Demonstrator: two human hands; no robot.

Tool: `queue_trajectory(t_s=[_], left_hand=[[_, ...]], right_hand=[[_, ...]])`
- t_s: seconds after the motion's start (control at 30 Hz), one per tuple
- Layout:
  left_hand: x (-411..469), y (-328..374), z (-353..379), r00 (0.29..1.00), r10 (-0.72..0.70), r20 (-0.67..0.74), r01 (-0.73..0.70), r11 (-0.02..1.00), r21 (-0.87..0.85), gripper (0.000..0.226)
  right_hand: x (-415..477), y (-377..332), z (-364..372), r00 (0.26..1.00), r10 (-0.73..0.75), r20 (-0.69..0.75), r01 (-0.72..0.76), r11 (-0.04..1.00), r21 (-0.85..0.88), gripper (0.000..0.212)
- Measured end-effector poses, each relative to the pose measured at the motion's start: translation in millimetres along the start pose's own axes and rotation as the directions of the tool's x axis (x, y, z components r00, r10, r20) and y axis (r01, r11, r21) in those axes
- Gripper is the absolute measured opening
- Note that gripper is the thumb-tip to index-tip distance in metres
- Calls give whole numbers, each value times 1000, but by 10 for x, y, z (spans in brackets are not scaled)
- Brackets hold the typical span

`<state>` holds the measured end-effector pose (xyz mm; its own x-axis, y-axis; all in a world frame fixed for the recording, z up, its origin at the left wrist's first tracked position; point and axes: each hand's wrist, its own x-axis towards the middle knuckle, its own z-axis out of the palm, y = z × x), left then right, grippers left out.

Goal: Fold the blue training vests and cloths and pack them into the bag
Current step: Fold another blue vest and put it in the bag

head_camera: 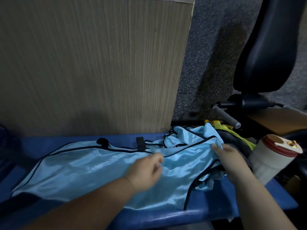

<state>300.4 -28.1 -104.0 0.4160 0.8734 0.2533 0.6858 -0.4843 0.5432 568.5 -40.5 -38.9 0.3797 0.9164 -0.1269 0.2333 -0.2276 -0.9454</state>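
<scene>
A light blue vest (93, 170) lies spread flat across the lower frame on a blue bench (207, 211), its long axis running left to right. The left hand (146, 170) hovers over its middle, fingers loosely curled, holding nothing. The right hand (232, 160), at lower right, pinches the vest's right end, nearer the bunched cloth there.

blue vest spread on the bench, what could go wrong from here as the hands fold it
1. The blue vest looks slick and nearly covers the narrow bench, so folds may slide off the near edge.
2. The right hand works beside a white cylinder and could knock it.
3. Its black straps may snag.
</scene>
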Motion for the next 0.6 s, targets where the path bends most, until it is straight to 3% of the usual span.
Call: queue_trajectory(t_s=[0.07,0.13,0.27,0.37,0.47,0.57,0.6], left_hand=[[-29,162,130,976,21,219,-68,975,211,31],[-26,232,151,959,-17,281,-64,959,276,51],[4,222,33,928,-92,360,37,987,159,75],[-1,142,-122,942,-132,307,117,991,68,86],[-17,85,-343,965,-194,177,239,925,-294,72],[-73,55,-533,926,-340,167,367,699,-614,31],[-104,34,-578,896,-405,183,412,603,-683,27]], right_hand=[[-8,-36,18,998,46,34,-50,990,129,19],[-29,-101,57,996,56,75,-70,976,208,18],[-98,-282,183,991,51,127,-95,925,369,16],[-136,-429,312,982,62,181,-144,862,486,19],[-181,-573,518,966,52,254,-191,807,558,23],[-251,-675,812,934,-5,358,-220,780,585,16],[-292,-706,926,921,-27,387,-220,785,579,13]])
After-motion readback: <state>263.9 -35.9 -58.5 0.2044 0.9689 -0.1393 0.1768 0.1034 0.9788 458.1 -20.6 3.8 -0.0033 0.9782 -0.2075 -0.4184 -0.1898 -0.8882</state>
